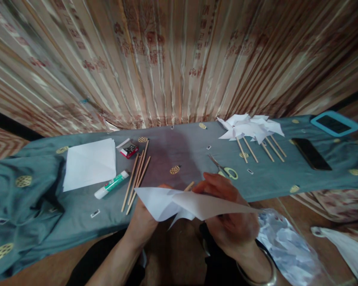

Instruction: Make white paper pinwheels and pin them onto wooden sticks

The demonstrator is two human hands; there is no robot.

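A white paper pinwheel (179, 200) is held up in front of me, over the near edge of the table. My left hand (147, 216) grips it from below on the left, its fingers mostly hidden behind the paper. My right hand (229, 222) is closed around the pinwheel's right side, with bent fingers above and below the paper. The tip of a wooden stick (189, 186) shows just behind the paper, beside the right fingers. Scissors (226, 171) with light green handles lie beyond my right hand. Several loose wooden sticks (137, 180) lie past my left hand.
On the left are a stack of white paper (91, 163), a glue stick (111, 184) and a small red box of pins (128, 149). Several pinwheels (250, 126) on sticks, a phone (312, 154) and a blue-framed device (335, 123) lie right. A bag of paper pieces (288, 246) stands below.
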